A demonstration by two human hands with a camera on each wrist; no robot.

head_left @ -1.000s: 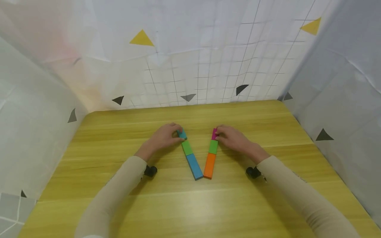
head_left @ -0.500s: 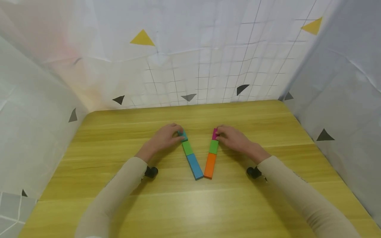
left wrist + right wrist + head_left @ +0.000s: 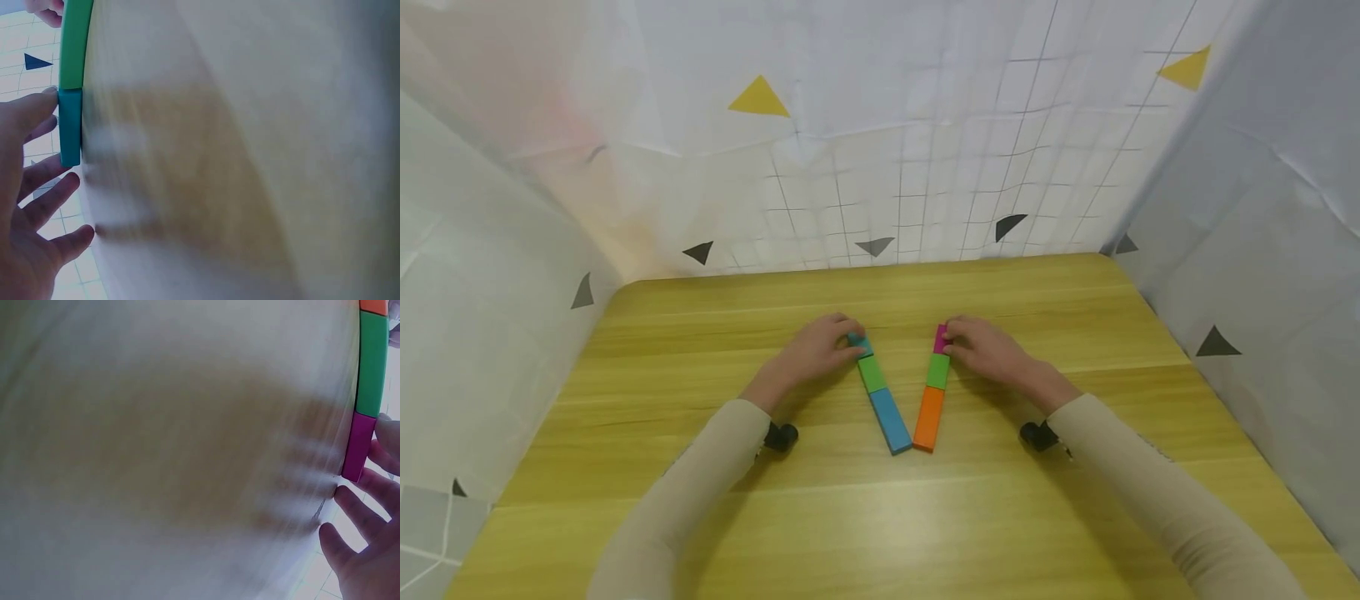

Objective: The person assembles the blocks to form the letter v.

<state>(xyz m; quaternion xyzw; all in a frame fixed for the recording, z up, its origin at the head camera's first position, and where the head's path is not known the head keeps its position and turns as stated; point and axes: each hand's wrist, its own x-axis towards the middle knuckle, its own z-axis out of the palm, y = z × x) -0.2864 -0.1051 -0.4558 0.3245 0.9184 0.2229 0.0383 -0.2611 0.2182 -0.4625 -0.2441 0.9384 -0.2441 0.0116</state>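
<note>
Two rows of flat coloured blocks form a V on the table. At the top of the left row, my left hand (image 3: pixel 816 346) pinches a small blue block (image 3: pixel 863 342) between thumb and fingers. Below it lie a green block (image 3: pixel 872 374) and a longer blue block (image 3: pixel 891 421). My right hand (image 3: pixel 988 350) pinches a small magenta block (image 3: pixel 940 337) topping the right row, above another green block (image 3: pixel 937 371) and a longer orange block (image 3: pixel 929 418). In the left wrist view the small blue block (image 3: pixel 70 125) sits end to end with its green neighbour (image 3: pixel 75 47).
The wooden table (image 3: pixel 880 525) ends at a white back curtain (image 3: pixel 850 183) with grid lines and triangles. Pale sheets hang at both sides. A small black camera (image 3: pixel 782 437) is on the left wrist, and another black camera (image 3: pixel 1038 435) is on the right.
My left hand has slid the small blue block slightly toward the green one, and the narrow gap between them has closed. The right hand and its row look unmoved.
</note>
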